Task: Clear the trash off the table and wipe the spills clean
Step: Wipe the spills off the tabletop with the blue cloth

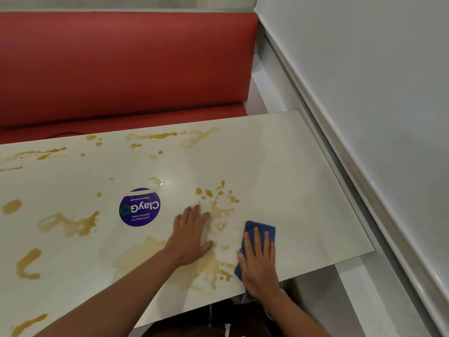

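Two flat hands: our right hand [258, 261] presses the blue cloth [261, 231], left hand [192, 235] braces the table [291, 166]. We'd sweep firmly, overlapping through the orange spills [218, 210].

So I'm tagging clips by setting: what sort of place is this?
Probably an office pantry or canteen booth: a red padded bench faces a glossy white table bearing a round purple "ClayGo" sticker that mentions keeping pantries clean.
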### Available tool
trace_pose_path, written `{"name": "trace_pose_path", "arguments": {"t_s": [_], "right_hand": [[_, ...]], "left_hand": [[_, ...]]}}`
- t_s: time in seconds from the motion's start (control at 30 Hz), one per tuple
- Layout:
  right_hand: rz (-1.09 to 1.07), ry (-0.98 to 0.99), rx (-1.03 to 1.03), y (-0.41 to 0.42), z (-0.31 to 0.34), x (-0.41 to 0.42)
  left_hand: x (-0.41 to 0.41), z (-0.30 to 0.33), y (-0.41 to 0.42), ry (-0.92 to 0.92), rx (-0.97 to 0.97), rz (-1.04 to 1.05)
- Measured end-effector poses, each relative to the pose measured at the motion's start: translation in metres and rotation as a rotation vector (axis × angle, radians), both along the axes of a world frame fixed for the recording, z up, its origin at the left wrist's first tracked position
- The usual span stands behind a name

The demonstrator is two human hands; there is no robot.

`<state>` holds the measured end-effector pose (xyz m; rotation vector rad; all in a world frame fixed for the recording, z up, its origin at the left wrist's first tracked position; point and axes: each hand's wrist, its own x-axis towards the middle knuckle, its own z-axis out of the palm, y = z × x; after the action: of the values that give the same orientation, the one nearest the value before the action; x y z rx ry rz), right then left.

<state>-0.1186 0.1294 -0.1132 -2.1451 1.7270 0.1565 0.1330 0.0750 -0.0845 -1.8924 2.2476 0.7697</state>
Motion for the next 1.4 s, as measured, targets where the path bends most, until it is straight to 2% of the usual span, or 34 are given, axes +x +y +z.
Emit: {"name": "trace_pose_path", "arguments": {"t_s": [0.23, 0.3, 0.57, 0.67, 0.87, 0.97, 1.17, 1.27, 1.4], "right_hand": [[-0.048, 0.037, 0.094, -0.103, 0.006, -0.021], [-0.052, 0.041, 0.086, -0.102, 0.007, -0.015], [0.144, -0.018, 0.062, -0.009, 0.005, -0.006], [0.147, 0.005, 0.074, -0.038, 0.004, -0.011], [-0.015, 0.083, 0.085, -0.116, 0.003, 0.002], [0.017, 0.056, 0.077, -0.098, 0.003, 0.009], [0.102, -0.015, -0.007, -0.007, -0.005, 0.02], [0.103, 0.004, -0.01, -0.025, -0.003, 0.02], [0.058, 0.05, 0.06, -0.093, 0.003, 0.024]], "left_hand": [[0.011, 0.0, -0.002, -0.062, 0.02, -0.034], [0.01, 0.001, -0.002, -0.077, 0.025, -0.037], [0.009, 0.006, -0.005, -0.107, 0.068, -0.055], [0.008, 0.006, -0.006, -0.122, 0.065, -0.057], [0.009, 0.007, -0.006, -0.111, 0.061, -0.057], [0.01, 0.007, -0.006, -0.103, 0.068, -0.059], [0.012, 0.007, -0.007, -0.103, 0.099, -0.068], [0.014, 0.009, -0.009, -0.083, 0.101, -0.06], [0.014, 0.007, -0.01, -0.072, 0.095, -0.062]]}}
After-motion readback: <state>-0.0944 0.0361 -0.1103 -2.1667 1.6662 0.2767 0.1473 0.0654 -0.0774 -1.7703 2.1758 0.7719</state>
